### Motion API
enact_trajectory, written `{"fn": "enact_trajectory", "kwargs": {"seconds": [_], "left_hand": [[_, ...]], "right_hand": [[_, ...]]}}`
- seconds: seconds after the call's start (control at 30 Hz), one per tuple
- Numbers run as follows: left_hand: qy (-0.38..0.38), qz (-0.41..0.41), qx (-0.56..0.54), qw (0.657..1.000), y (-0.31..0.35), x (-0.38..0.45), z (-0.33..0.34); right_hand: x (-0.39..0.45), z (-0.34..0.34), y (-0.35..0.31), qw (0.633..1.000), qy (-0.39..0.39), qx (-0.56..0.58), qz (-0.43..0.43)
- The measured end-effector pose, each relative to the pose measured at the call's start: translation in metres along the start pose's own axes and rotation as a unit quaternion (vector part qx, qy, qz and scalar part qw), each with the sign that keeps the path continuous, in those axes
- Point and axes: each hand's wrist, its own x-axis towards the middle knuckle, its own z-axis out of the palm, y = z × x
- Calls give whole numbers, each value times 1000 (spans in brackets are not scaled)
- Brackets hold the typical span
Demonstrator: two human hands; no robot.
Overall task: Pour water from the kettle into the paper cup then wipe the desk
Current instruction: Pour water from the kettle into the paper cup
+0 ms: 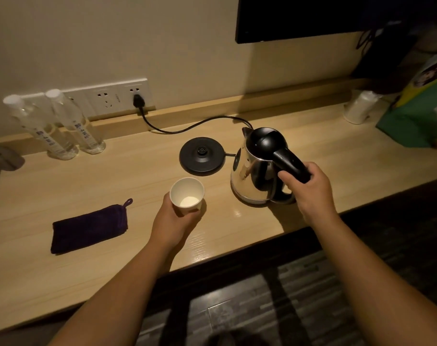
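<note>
A steel kettle point(252, 173) with a black lid and handle stands upright on the wooden desk point(127, 171), off its round black base point(202, 156). My right hand point(309, 193) is closed around the kettle's handle. A white paper cup point(186, 194) sits on the desk in front of the base, its inside looking dry. My left hand point(176, 221) grips the cup's lower side from the near side. A folded dark purple cloth point(89, 228) lies flat on the desk to the left of the cup.
Two clear water bottles point(60, 123) stand at the back left below a wall socket strip point(112, 96), where the base's black cord is plugged. A white roll point(361, 107) and a green bag point(417, 118) sit at the back right. A dark screen point(337, 16) hangs above.
</note>
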Motion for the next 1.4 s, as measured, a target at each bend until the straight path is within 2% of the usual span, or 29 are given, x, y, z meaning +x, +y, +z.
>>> {"fn": "enact_trajectory", "kwargs": {"seconds": [0.13,0.33,0.57,0.73,0.93,1.4], "left_hand": [[10,14,33,999,-3,3,-2],[8,25,81,996,-8,9,-6],[12,32,74,997,-10,9,-5],[24,24,61,998,-14,10,-3],[28,19,73,997,-20,14,-2],[24,42,113,992,-27,19,-5]], "right_hand": [[-5,-13,-16,996,-36,-67,-50],[-5,-17,-58,976,-133,-137,-107],[-8,5,-104,908,-235,-291,-187],[-8,18,-127,862,-255,-368,-238],[-8,31,-146,824,-256,-412,-293],[-11,57,-179,770,-292,-490,-287]]}}
